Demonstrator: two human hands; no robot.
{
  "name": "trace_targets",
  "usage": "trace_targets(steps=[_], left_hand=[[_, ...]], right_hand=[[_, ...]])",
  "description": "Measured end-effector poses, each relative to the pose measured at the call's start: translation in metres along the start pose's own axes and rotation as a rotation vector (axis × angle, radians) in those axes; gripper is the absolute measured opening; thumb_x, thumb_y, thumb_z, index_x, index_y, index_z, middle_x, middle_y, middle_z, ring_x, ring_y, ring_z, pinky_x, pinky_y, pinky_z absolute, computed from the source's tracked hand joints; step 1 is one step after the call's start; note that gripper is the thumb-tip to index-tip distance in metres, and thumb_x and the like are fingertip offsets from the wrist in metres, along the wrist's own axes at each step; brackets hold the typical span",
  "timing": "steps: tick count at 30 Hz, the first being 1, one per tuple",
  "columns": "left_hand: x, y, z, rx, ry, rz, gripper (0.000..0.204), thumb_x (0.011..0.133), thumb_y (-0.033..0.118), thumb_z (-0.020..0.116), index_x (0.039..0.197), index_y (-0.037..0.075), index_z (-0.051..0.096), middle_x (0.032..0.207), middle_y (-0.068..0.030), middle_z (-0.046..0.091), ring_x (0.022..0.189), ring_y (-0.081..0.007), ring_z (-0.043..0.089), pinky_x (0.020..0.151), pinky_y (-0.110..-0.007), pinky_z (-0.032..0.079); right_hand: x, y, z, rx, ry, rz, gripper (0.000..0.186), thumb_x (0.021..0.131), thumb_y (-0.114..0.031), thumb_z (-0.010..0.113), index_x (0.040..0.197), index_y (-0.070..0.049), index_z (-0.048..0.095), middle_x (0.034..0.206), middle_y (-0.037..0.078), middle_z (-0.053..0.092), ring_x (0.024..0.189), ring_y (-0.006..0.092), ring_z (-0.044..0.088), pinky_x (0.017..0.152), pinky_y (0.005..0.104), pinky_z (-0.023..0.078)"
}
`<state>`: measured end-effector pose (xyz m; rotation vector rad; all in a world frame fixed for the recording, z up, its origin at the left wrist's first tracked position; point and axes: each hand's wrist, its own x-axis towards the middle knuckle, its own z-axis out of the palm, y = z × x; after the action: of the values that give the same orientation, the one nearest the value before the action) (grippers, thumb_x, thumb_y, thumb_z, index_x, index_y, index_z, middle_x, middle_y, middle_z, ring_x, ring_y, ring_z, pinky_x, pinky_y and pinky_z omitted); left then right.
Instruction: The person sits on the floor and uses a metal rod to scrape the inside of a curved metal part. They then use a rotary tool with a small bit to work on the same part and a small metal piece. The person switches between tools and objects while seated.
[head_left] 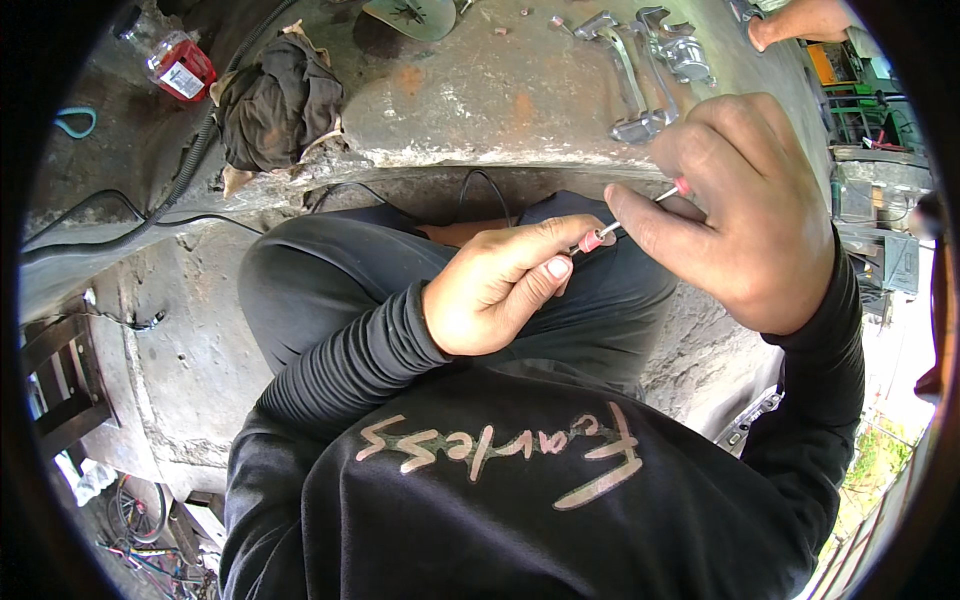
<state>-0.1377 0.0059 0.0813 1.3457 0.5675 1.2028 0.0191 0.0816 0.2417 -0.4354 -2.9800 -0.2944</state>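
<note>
My left hand [495, 290] pinches the red-tipped end of a thin metal pin [637, 212] between thumb and fingers, over my lap. My right hand [745, 205] is closed around the pin's other end, where a second small red piece [683, 186] shows at the fingertips. The two hands are close together, just below the edge of a worn concrete slab [480, 110]. My dark long sleeves and dark shirt fill the lower picture.
On the slab lie several shiny metal levers [640, 70], a crumpled dark rag [280, 100] and a red-labelled bottle [180, 65]. Black cables [170, 195] run along the slab's left. Another person's foot [800, 20] shows at the top right. Cluttered ground and machinery flank both sides.
</note>
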Motion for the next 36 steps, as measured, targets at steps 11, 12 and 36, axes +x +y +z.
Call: trace_targets(steps=[11,12,36], left_hand=[[0.002,-0.008,-0.003,0.060,-0.046,0.077,0.029,0.094,0.008,0.047,0.120,-0.004,0.050,0.105,-0.0185,0.062,0.096,-0.0301,0.063,0.084,-0.032,0.047],[0.001,-0.008,-0.003,0.069,-0.048,0.079,0.029,0.094,0.008,0.047,0.120,-0.005,0.050,0.105,-0.0187,0.062,0.097,-0.0305,0.063,0.084,-0.032,0.047],[0.000,-0.013,-0.002,0.157,-0.109,0.023,0.030,0.091,0.003,0.048,0.120,-0.005,0.052,0.103,-0.0206,0.063,0.093,-0.0317,0.064,0.082,-0.033,0.049]], right_hand=[[0.003,0.010,0.003,0.085,0.047,-0.197,0.025,0.053,-0.011,0.067,0.076,-0.001,0.063,0.074,0.007,0.052,0.072,0.0236,0.052,0.062,0.0349,0.040],[0.003,0.011,0.003,0.066,0.022,-0.196,0.026,0.053,-0.013,0.065,0.076,-0.001,0.063,0.073,0.006,0.051,0.070,0.0231,0.052,0.062,0.0351,0.040],[0.006,0.008,0.008,0.029,-0.105,-0.291,0.020,0.055,-0.019,0.061,0.070,-0.007,0.060,0.065,-0.001,0.048,0.065,0.0173,0.047,0.060,0.0356,0.033]])
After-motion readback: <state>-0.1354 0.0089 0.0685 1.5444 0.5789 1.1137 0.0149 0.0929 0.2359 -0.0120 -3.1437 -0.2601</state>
